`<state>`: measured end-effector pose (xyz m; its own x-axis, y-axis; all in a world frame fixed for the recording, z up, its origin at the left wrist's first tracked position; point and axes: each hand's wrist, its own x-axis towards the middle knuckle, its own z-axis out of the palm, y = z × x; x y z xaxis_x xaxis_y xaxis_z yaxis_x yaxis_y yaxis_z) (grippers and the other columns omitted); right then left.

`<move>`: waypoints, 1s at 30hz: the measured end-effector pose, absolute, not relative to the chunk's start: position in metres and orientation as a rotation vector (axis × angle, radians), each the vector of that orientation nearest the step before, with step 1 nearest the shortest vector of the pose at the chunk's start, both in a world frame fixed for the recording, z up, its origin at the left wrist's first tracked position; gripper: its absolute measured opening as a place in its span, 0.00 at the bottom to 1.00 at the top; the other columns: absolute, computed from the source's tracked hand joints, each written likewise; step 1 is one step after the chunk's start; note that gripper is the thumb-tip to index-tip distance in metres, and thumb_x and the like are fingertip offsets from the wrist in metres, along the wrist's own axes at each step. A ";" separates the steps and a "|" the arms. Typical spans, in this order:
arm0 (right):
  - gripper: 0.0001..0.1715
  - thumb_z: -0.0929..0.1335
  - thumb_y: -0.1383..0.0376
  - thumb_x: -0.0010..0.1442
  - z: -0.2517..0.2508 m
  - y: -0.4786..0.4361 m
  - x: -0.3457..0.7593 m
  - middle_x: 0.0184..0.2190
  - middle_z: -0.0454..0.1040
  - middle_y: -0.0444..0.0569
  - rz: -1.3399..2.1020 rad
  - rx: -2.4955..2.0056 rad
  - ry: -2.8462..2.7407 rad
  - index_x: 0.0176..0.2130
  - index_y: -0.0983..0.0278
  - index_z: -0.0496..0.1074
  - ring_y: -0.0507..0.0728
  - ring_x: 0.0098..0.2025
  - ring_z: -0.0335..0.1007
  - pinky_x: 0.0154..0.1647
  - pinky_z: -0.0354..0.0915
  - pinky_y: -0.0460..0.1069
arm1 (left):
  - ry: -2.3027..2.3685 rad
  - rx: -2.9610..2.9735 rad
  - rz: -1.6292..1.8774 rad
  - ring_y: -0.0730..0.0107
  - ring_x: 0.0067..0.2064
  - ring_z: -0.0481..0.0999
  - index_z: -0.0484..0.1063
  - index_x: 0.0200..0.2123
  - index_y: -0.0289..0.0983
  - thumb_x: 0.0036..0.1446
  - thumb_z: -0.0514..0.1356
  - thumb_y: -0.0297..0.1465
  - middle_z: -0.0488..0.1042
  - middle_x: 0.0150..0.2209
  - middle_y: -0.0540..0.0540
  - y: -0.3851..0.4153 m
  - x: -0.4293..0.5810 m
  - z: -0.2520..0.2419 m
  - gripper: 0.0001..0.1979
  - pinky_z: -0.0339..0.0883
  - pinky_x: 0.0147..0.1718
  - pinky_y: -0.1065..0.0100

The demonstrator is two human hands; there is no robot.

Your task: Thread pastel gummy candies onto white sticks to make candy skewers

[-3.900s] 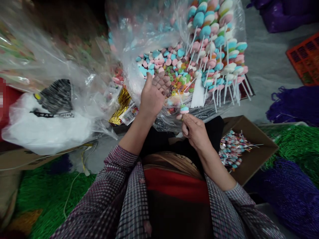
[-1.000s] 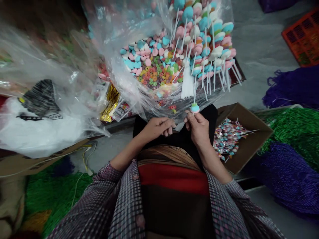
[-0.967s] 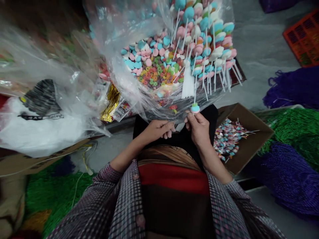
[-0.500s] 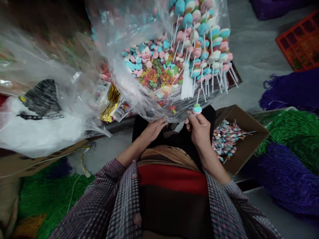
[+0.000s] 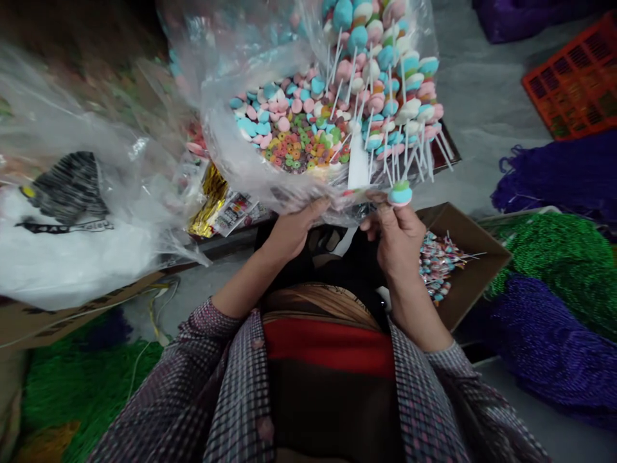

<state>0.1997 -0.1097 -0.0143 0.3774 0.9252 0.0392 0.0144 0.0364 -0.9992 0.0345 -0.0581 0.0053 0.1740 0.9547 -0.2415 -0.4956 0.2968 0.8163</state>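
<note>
In the head view, my left hand (image 5: 299, 228) pinches the near edge of a clear plastic bag (image 5: 284, 200). My right hand (image 5: 400, 241) is closed around a small gummy candy (image 5: 400, 193), blue and pink with a green top, held up at the fingertips. Its fingers are also close to the plastic edge; whether they grip it I cannot tell. Beyond my hands, the plastic holds loose pink, blue and white candies (image 5: 277, 106) and small colourful candy rings (image 5: 303, 145). To their right are piled skewered candies (image 5: 380, 96) on white sticks, beside a bundle of bare white sticks (image 5: 357, 161).
A cardboard box (image 5: 475, 263) of wrapped candies stands right of my right hand. Further right lie green strands (image 5: 559, 257), purple strands (image 5: 544, 347) and an orange crate (image 5: 573, 77). Gold packets (image 5: 209, 202) and a white plastic sack (image 5: 81, 251) are at left.
My left hand has moved up and slightly right, lifting the plastic edge. The right hand has shifted right and slightly up with the gummy candy. The view has shifted slightly.
</note>
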 end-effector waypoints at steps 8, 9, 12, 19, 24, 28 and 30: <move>0.16 0.72 0.48 0.62 -0.008 -0.090 0.201 0.34 0.80 0.43 0.835 -1.284 -0.935 0.40 0.57 0.78 0.49 0.25 0.71 0.19 0.61 0.45 | 0.932 0.628 1.071 0.60 0.38 0.85 0.77 0.34 0.39 0.53 0.69 0.36 0.83 0.32 0.49 -0.056 0.036 0.006 0.08 0.79 0.35 0.64; 0.16 0.71 0.49 0.62 -0.008 -0.090 0.204 0.32 0.80 0.43 0.818 -1.293 -0.932 0.40 0.57 0.78 0.49 0.24 0.70 0.19 0.61 0.45 | 0.937 0.594 1.078 0.61 0.36 0.85 0.77 0.33 0.39 0.51 0.70 0.37 0.83 0.32 0.49 -0.063 0.035 0.000 0.09 0.79 0.34 0.64; 0.14 0.71 0.50 0.64 -0.010 -0.086 0.212 0.30 0.79 0.43 0.770 -1.303 -0.907 0.40 0.57 0.78 0.50 0.24 0.71 0.20 0.62 0.45 | 0.939 0.504 1.099 0.64 0.34 0.84 0.76 0.33 0.39 0.49 0.71 0.37 0.83 0.34 0.50 -0.080 0.031 -0.013 0.11 0.77 0.31 0.66; 0.21 0.66 0.46 0.67 -0.017 -0.069 0.227 0.33 0.80 0.47 0.674 -1.513 -1.185 0.41 0.58 0.76 0.54 0.31 0.77 0.28 0.68 0.48 | 0.940 0.453 0.976 0.58 0.36 0.84 0.78 0.35 0.38 0.46 0.72 0.38 0.82 0.32 0.47 -0.096 0.029 -0.020 0.14 0.76 0.36 0.60; 0.21 0.61 0.52 0.72 -0.022 -0.041 0.223 0.32 0.76 0.50 0.329 -1.763 -1.611 0.36 0.62 0.73 0.58 0.37 0.73 0.41 0.67 0.53 | 0.926 0.433 0.946 0.60 0.33 0.83 0.78 0.32 0.37 0.43 0.73 0.38 0.82 0.30 0.48 -0.101 0.032 -0.019 0.14 0.77 0.35 0.60; 0.18 0.59 0.60 0.72 -0.023 -0.024 0.207 0.35 0.76 0.55 0.182 -1.897 -1.800 0.39 0.64 0.73 0.60 0.39 0.70 0.41 0.63 0.53 | 0.901 0.415 0.927 0.59 0.34 0.84 0.78 0.33 0.37 0.45 0.72 0.38 0.83 0.31 0.47 -0.105 0.031 -0.022 0.14 0.77 0.38 0.58; 0.18 0.58 0.62 0.72 -0.023 -0.020 0.198 0.36 0.77 0.57 0.155 -1.922 -1.849 0.41 0.65 0.74 0.60 0.38 0.70 0.40 0.63 0.53 | 0.887 0.404 0.915 0.60 0.35 0.83 0.79 0.33 0.37 0.46 0.72 0.37 0.83 0.32 0.47 -0.107 0.030 -0.024 0.13 0.77 0.38 0.59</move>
<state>0.1984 -0.0196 -0.0226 0.0874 0.9682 0.2342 0.9158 0.0144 -0.4014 0.0305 -0.1072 -0.0238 0.3019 0.8197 -0.4869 -0.5114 0.5702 0.6429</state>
